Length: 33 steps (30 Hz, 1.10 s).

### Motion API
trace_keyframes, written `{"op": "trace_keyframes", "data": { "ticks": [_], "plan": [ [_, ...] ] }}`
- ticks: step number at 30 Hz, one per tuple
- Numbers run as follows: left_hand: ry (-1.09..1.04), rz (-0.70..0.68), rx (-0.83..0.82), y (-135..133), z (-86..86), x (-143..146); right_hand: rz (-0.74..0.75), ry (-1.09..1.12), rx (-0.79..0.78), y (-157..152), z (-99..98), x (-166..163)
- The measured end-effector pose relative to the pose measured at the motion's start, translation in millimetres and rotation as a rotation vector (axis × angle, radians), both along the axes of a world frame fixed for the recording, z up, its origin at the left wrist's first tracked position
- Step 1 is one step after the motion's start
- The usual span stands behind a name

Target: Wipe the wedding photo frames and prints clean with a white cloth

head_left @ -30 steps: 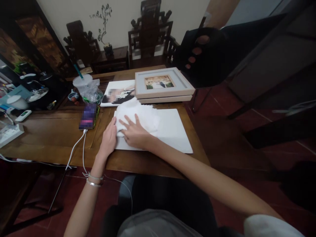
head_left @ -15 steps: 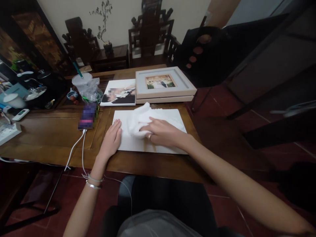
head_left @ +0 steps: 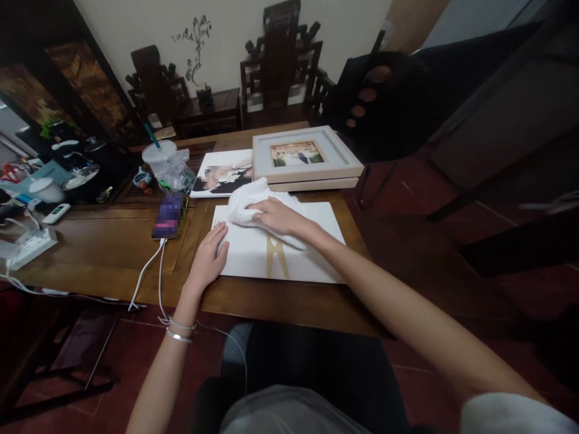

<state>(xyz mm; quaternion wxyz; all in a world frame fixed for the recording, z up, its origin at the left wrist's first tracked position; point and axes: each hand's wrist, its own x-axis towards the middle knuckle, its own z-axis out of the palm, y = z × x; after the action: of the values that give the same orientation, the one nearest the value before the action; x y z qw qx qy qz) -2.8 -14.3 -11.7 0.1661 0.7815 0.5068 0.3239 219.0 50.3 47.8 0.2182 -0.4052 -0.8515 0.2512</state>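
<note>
A white rectangular panel (head_left: pixel 316 265) lies flat at the table's near edge, with a tan two-legged shape (head_left: pixel 277 256) on its face that looks like a stand or a letter. My left hand (head_left: pixel 210 254) rests on the panel's left edge, fingers stretched out and holding nothing. Bunched under the fingers of my right hand (head_left: pixel 278 216) is a white cloth (head_left: pixel 246 205), pressed on the panel's upper part. Part of the cloth trails right beneath my wrist and covers some of the panel.
Behind the panel are two stacked picture frames (head_left: pixel 307 172) and a photo panel (head_left: pixel 221 175). To the left lie a phone (head_left: pixel 169 216) on a white cable (head_left: pixel 145 271), a lidded cup (head_left: pixel 159 158) with a straw, a plastic bag (head_left: pixel 177 175) and a power strip (head_left: pixel 34 247).
My right hand has moved up and slightly left across the panel with the cloth, uncovering the tan shape. My left hand stays at the left edge. The view has shifted slightly.
</note>
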Motion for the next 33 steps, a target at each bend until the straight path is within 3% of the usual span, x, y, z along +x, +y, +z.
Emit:
{"op": "trace_keyframes", "data": {
  "ticks": [4, 7, 11, 15, 20, 28, 33],
  "plan": [
    [-0.004, 0.026, 0.002, -1.5, -2.7, -0.1, -0.209, -0.029, 0.055, -21.4, -19.5, 60.2],
    [0.015, 0.148, 0.004, -3.2, -6.7, 0.5, -0.273, -0.107, 0.148, -57.5, -34.5, 91.1],
    [-0.010, 0.247, -0.005, -4.4, -8.9, 1.1, -0.174, -0.131, 0.227, -117.7, -46.8, 106.3],
    [-0.104, 0.249, -0.044, -2.9, -5.4, -3.7, -0.249, -0.102, 0.275, -152.0, -55.3, 104.1],
    [-0.341, 0.257, -0.215, 1.5, -0.3, -14.1, -0.325, -0.092, 0.344, -155.4, -59.5, 92.5],
    [-0.777, 0.208, -0.431, 3.3, 12.5, -22.8, -0.311, -0.086, 0.374, -154.9, -60.3, 91.0],
    [-1.086, 0.179, -0.440, 4.3, 15.3, -20.6, -0.279, -0.098, 0.396, -156.1, -62.4, 91.8]
  ]
}}
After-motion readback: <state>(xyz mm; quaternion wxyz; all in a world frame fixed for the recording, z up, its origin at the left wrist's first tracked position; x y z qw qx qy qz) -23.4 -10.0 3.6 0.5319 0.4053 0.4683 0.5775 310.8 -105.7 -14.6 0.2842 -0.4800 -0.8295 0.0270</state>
